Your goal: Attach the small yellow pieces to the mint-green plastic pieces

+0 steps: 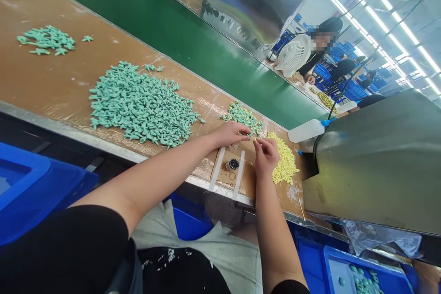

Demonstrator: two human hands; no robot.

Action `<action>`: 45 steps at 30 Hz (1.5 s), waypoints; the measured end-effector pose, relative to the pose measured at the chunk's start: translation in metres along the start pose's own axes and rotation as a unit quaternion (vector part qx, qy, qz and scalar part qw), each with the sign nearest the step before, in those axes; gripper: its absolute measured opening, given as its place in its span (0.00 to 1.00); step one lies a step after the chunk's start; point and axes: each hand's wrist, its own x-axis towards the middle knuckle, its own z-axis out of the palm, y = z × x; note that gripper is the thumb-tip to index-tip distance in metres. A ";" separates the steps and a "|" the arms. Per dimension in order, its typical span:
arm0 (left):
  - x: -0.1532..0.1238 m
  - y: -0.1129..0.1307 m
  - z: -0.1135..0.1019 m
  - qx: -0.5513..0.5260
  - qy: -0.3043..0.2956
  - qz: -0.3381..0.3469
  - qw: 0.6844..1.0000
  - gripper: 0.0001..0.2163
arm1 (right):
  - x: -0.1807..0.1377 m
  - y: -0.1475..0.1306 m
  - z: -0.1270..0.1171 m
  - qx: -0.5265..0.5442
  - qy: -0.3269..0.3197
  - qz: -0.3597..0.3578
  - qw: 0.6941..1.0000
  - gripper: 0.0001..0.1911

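My left hand (231, 134) reaches over the table edge with its fingertips pinched together; what they hold, if anything, is too small to make out. Facing it, nearly touching, my right hand (267, 152) pinches a tiny yellow piece (255, 138) between thumb and finger. Just behind the left hand lies a small pile of green pieces with yellow parts (243, 115). A heap of loose yellow pieces (284, 161) spreads beside the right hand. Below both hands, a small open jar of dark stuff (233, 164) stands on a cardboard pad (223, 175) taped down with white strips.
A large heap of green star-like pieces (143, 105) covers the table at left, with a smaller group (48, 39) beyond. A green conveyor belt (165, 32) runs behind. At right are a white bottle (306, 131), a thin stick (300, 202) and a metal housing (375, 161). Another person sits across.
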 end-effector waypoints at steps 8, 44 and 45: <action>-0.004 0.008 -0.001 0.005 -0.036 0.004 0.999 0.08 | 0.000 0.002 0.001 -0.011 -0.013 -0.018 1.000 0.14; -0.006 0.041 -0.004 -0.036 -0.124 -0.156 0.979 0.28 | 0.004 0.005 0.017 0.263 -0.217 0.168 0.925 0.31; -0.006 0.041 -0.004 -0.036 -0.124 -0.156 0.979 0.28 | 0.004 0.003 0.016 0.247 -0.226 0.160 0.929 0.29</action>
